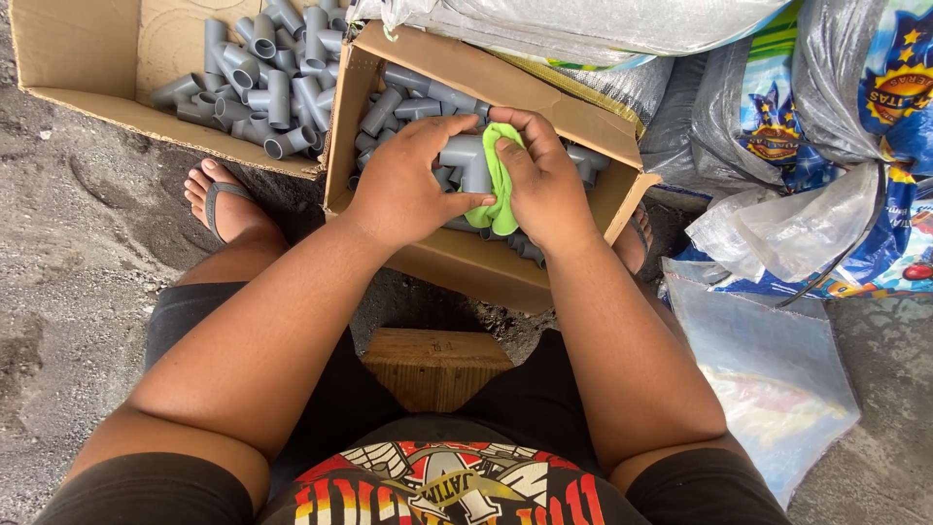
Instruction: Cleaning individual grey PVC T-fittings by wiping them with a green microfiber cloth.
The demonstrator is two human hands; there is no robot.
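Your left hand point(403, 185) grips a grey tee fitting point(465, 157) over the near box point(466, 262); your right hand point(539, 185) pinches the green cloth point(501, 185) against it, wiping underway, many fittings left

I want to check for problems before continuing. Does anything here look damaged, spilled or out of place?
Nothing stands out. The left hand holds a grey pipe tee fitting, the right hand presses a green cloth on it, and the other fittings lie inside the two cardboard boxes.

Two cardboard boxes point(87, 58) of many grey pipe fittings point(272, 97), one green cloth point(501, 190), two hands point(466, 175).
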